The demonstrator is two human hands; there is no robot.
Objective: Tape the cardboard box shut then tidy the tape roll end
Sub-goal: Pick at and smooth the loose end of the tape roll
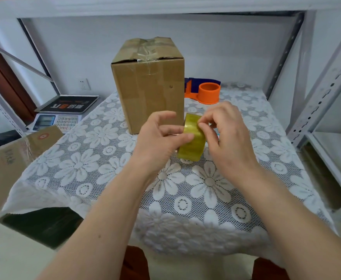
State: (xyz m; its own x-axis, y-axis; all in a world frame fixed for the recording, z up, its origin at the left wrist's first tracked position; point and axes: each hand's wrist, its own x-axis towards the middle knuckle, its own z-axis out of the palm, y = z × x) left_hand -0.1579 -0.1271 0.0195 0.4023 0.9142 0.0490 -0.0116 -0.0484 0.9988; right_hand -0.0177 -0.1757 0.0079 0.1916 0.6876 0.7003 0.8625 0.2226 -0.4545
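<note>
A tall brown cardboard box stands upright on the table's far half, its top flaps closed under clear tape that runs down the front face. In front of it I hold a yellowish roll of clear tape on edge above the tablecloth. My left hand grips the roll from the left, thumb across its outer face. My right hand pinches at the top of the roll with thumb and forefinger; the tape end itself is too small to make out.
A white lace floral cloth covers the table. An orange and blue tape dispenser sits behind the box on the right. A digital scale and a flattened carton lie left. Metal shelf uprights stand right.
</note>
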